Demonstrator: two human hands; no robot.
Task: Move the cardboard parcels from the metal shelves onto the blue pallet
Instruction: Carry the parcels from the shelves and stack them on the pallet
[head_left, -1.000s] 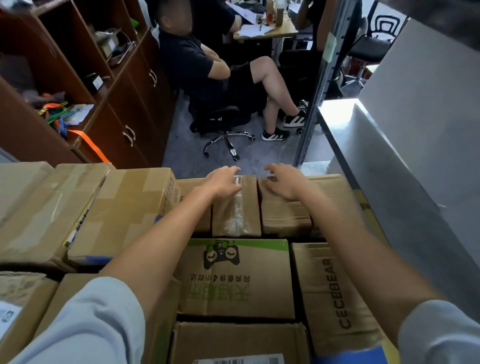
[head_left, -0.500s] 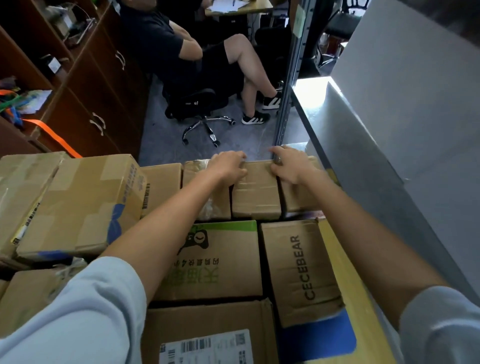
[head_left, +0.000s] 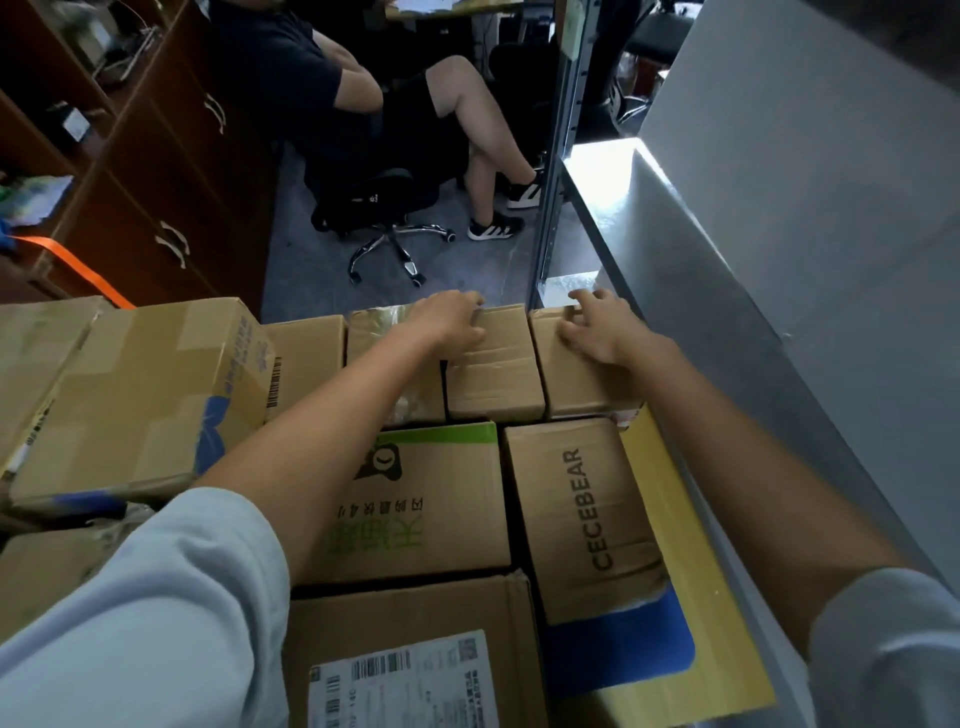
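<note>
Several cardboard parcels lie packed side by side below me. In the far row, my left hand (head_left: 452, 322) lies on the small middle parcel (head_left: 493, 384), its fingers curled over the far top edge, next to a tape-wrapped parcel (head_left: 379, 332). My right hand (head_left: 597, 327) rests with spread fingers on the small right-hand parcel (head_left: 576, 384), fingertips at its far edge. Nearer me sit a green-printed parcel (head_left: 441, 499) and a CECEBEAR parcel (head_left: 576, 519). The grey metal shelf (head_left: 727, 270) runs along the right.
A larger parcel (head_left: 145, 395) sits raised at the left; a labelled parcel (head_left: 415, 649) is nearest me. A yellow and blue flat box (head_left: 649, 654) lies against the shelf. A person (head_left: 363, 104) sits on an office chair (head_left: 389, 244) beyond the stack, beside a brown cabinet (head_left: 171, 171).
My left hand has shifted right from the tape-wrapped parcel onto the middle one. My right hand's fingers have spread on the right-hand parcel. The view has tilted down and closer.
</note>
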